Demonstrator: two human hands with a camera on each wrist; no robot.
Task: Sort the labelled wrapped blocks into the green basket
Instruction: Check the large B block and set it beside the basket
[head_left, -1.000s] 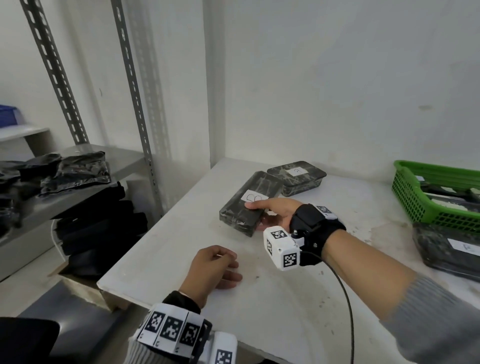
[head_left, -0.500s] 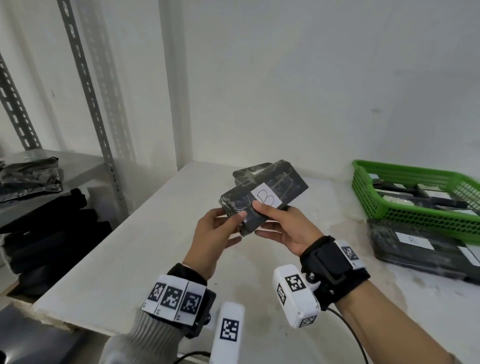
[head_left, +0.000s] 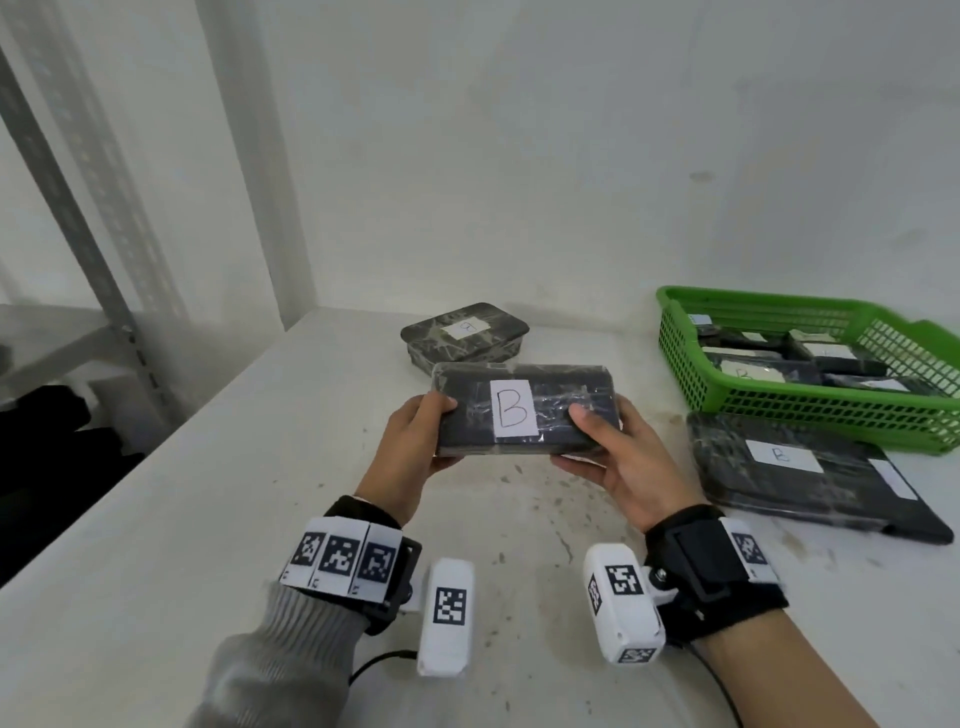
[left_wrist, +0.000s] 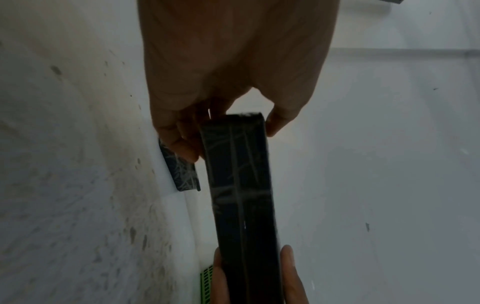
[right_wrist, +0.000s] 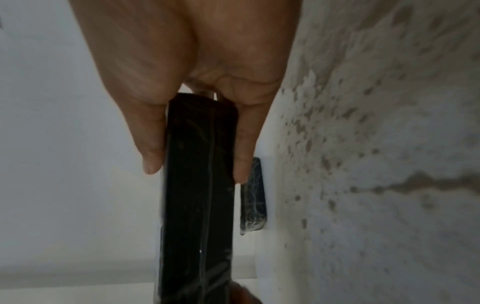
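Two hands hold one wrapped block (head_left: 524, 408) labelled B above the white table (head_left: 208, 519), label up. Left hand (head_left: 410, 441) grips the left end, thumb on top, fingers under; right hand (head_left: 613, 452) grips the right end the same way. Wrist views confirm both pinch the short ends, block clear of the surface.

Green basket (head_left: 810, 410) sits to the right, near the wall, already holding several labelled blocks. Flat wrapped block (head_left: 800, 473), also marked B, lies on the table just in front of the basket. Smaller wrapped container (head_left: 465, 332) rests behind the held block, label not readable for sure.

Risks, judged: wrap looks glossy, so end-only pinches could slip when one hand lets go for the transfer. Basket looks fairly full, so a drop onto the pile may tilt or slide out over the rim. Swinging low to the right could clip the flat block.
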